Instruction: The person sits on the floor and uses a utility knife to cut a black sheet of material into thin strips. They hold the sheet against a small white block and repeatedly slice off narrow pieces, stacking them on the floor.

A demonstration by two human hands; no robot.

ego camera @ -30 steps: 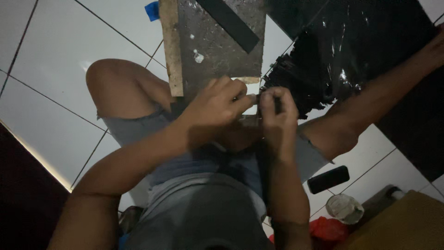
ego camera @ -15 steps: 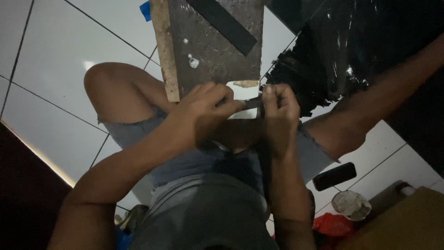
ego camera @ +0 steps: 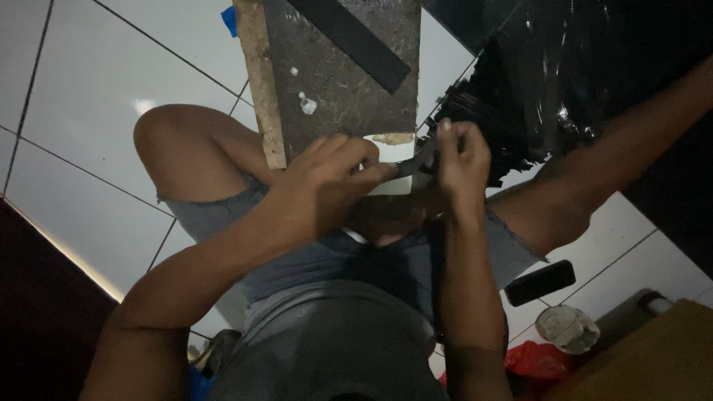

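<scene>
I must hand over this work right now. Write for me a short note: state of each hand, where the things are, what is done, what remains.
Left hand: fingers closed on the near end of a thin dark strip, just in front of the board.
Right hand: pinching the same strip from the other side, fingertips up.
Things: the board lies on the white tile floor between the knees; one long black strip lies flat on it. A heap of shiny black material sits to the right. A small black device lies by the right thigh.
Done: one strip lies on the board.
Left: the strip in hand is not yet laid down.
</scene>
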